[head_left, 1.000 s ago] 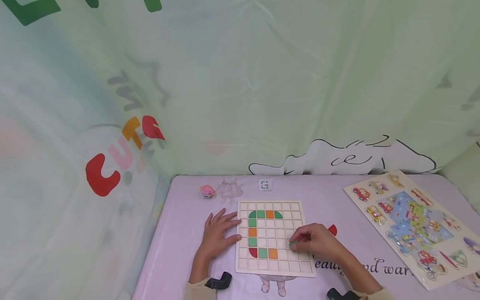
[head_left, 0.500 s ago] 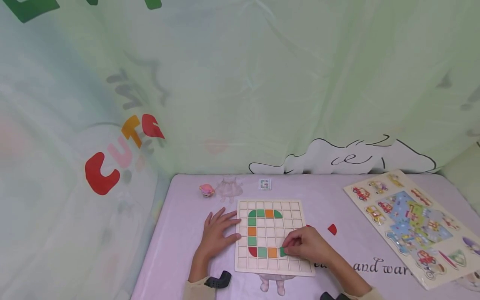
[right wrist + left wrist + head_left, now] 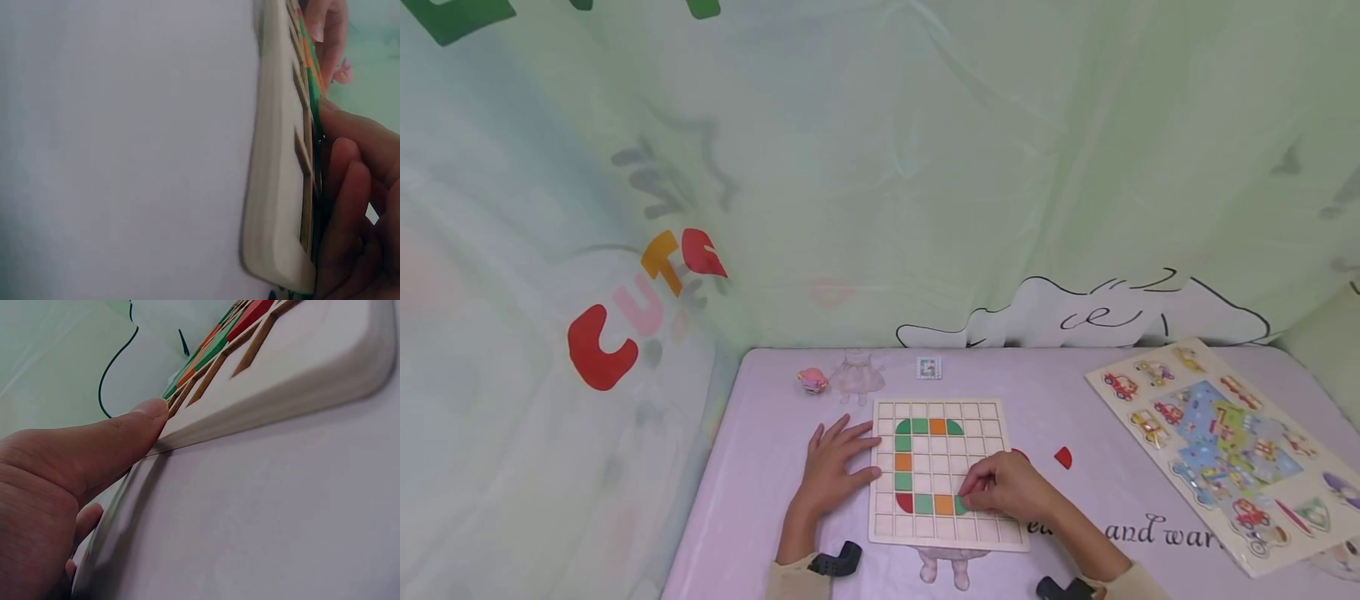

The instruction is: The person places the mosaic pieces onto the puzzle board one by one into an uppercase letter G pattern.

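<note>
Left hand (image 3: 833, 468): fingers flat, pressed on grid board's (image 3: 992, 533) left edge | Right hand (image 3: 1006, 488): fingers curled, pinched green tile (image 3: 960, 504) | Green tile: on board, bottom coloured row, just right of orange tile (image 3: 943, 504) | Red piece (image 3: 1063, 457): right of board, apart

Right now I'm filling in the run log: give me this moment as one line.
left hand: flat, steadying grid board | right hand: pinching green tile into bottom row beside orange tile | spare: red piece on table

The curtain (image 3: 647, 283) reads "CUTE"; the tablecloth (image 3: 1150, 530) "and war".
</note>
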Demonstrator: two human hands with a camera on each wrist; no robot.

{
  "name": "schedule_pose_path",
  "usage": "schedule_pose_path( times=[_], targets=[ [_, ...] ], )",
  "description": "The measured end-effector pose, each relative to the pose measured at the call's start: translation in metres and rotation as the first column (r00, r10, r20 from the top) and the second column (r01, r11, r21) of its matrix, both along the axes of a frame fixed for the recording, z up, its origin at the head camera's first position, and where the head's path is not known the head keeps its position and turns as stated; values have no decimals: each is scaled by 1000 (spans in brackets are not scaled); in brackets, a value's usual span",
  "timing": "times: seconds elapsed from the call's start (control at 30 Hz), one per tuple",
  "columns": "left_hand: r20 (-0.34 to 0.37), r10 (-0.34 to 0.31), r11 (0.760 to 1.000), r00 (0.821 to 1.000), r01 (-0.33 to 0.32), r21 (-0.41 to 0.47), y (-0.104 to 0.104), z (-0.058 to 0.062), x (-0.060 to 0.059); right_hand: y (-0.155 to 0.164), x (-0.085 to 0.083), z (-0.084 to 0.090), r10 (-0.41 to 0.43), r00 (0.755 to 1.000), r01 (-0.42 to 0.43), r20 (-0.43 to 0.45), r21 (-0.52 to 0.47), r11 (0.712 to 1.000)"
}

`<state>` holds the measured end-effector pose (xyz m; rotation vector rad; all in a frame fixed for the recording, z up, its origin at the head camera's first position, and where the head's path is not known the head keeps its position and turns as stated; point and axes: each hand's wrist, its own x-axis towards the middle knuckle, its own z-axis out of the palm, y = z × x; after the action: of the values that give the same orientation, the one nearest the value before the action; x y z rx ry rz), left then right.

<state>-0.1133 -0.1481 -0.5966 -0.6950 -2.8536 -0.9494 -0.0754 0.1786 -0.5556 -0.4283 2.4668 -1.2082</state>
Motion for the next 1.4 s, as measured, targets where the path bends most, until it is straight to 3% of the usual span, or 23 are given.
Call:
schedule_pose_path(
  times=[0.83,1.4],
  targets=[
    [-7,0,1000,1000,0,-14,0,0,0,-2,0,2,-32,999,32,23,17,999],
    [51,14,1000,999,-13,-23,0,-2,-1,-1,0,0,-47,998,46,40,16,999]
  ],
)
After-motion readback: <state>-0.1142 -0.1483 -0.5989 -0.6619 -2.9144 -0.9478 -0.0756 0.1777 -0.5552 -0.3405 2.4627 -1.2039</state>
